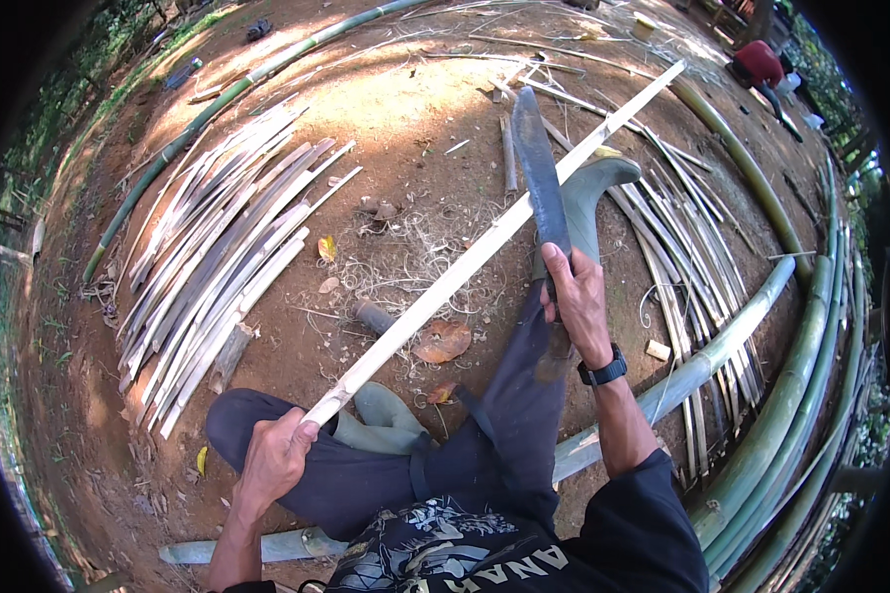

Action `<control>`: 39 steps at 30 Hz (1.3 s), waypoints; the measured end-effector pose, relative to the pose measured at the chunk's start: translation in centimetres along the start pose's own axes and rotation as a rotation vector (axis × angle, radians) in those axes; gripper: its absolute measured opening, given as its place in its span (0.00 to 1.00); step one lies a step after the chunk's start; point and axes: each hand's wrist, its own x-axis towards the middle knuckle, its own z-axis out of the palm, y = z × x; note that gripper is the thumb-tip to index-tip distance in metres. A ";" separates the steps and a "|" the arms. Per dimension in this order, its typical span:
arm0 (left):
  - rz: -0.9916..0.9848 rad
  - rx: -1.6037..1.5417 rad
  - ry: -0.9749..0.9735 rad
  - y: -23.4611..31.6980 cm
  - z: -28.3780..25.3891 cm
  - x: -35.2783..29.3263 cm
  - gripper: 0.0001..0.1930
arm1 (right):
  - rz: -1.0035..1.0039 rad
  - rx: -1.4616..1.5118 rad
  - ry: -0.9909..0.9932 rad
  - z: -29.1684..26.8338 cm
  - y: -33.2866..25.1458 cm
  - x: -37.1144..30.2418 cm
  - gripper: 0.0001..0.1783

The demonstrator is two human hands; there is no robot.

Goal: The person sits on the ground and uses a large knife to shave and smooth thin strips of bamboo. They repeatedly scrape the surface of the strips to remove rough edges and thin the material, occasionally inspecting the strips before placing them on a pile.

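My left hand [272, 457] is closed round the near end of a long pale bamboo strip [455, 277], above my bent left knee. The strip slants up and away to the right, past my outstretched right leg. In my right hand [579, 304] is a machete [541, 163], its broad dark blade pointing away from me. The blade lies across the strip, covering a short part of it; whether the edge bites into the bamboo I cannot tell. My fingers hide most of the machete's handle. Curly bamboo shavings [420, 257] litter the ground beneath the strip.
A pile of split bamboo strips [222, 257] lies at the left, another bundle [697, 267] at the right. A thick bamboo pole [692, 371] runs beside my right arm, near several green poles [781, 415]. Far right, a person in red [758, 65] bends down.
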 end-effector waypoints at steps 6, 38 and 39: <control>0.000 -0.005 0.000 -0.5 0.1 -0.4 0.24 | -0.016 -0.072 -0.087 1.6 -0.1 -2.1 0.26; -0.062 -0.107 -0.034 1.0 0.3 2.7 0.16 | -0.432 -0.320 -0.299 8.6 -0.3 -7.5 0.22; -0.055 -0.112 -0.025 0.9 0.3 2.9 0.16 | -0.371 -0.284 -0.302 8.6 -0.4 -7.5 0.22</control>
